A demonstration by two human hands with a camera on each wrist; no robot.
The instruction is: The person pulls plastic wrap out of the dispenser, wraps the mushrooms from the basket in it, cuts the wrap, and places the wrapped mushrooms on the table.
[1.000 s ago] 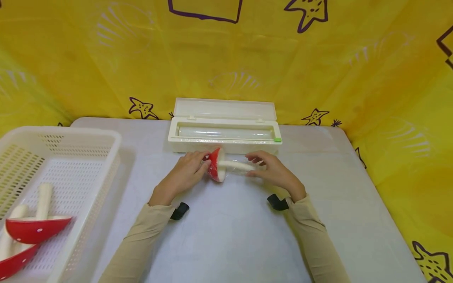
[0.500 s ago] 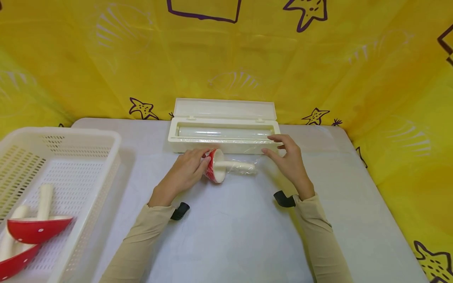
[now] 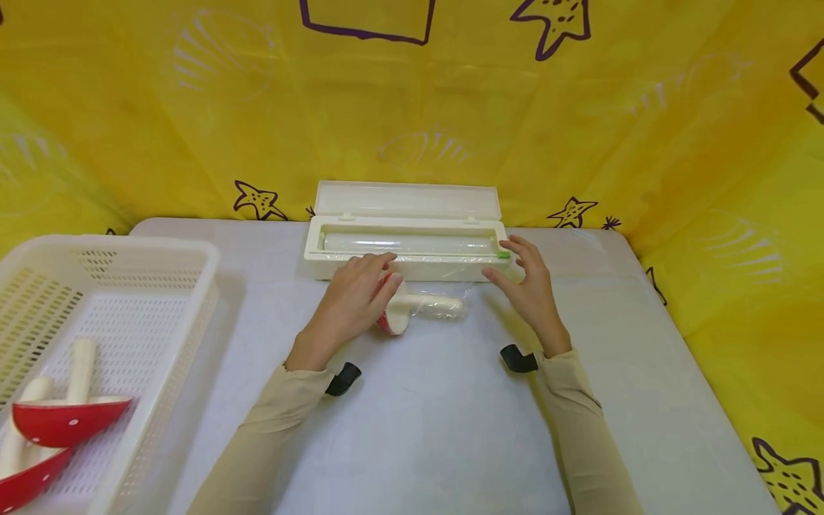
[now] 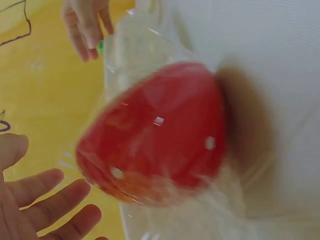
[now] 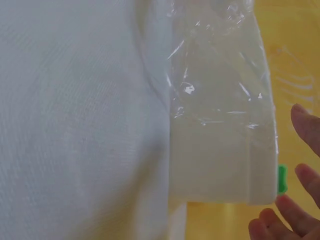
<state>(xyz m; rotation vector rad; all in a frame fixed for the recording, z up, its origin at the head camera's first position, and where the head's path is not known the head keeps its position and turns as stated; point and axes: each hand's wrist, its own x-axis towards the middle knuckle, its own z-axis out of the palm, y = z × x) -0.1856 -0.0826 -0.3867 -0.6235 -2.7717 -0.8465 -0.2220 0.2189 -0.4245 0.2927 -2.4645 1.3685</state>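
A mushroom-shaped piece [image 3: 400, 315] with a white stem and a red, white-spotted cap [image 4: 160, 135] lies on its side on the table, wrapped in clear film [image 5: 210, 75]. The film runs up over the front of a white cling film box [image 3: 412, 270] with its lid up and a roll [image 3: 405, 243] inside. My left hand [image 3: 350, 297] hovers over the cap; in the left wrist view its fingers are spread and apart from the red surface. At the box's right end, my right hand [image 3: 531, 286] has its fingers parted close to a green slider [image 5: 282, 179].
On the left stands a white perforated basket [image 3: 193, 300] holding several more red-capped mushroom pieces [image 3: 71, 422]. A yellow patterned cloth [image 3: 412, 107] hangs behind and to the right of the table [image 3: 425, 429].
My right hand has left the stem end and moved to the box's right end. My left hand has come off the cap and shifted toward the box. The mushroom piece stays beside the box.
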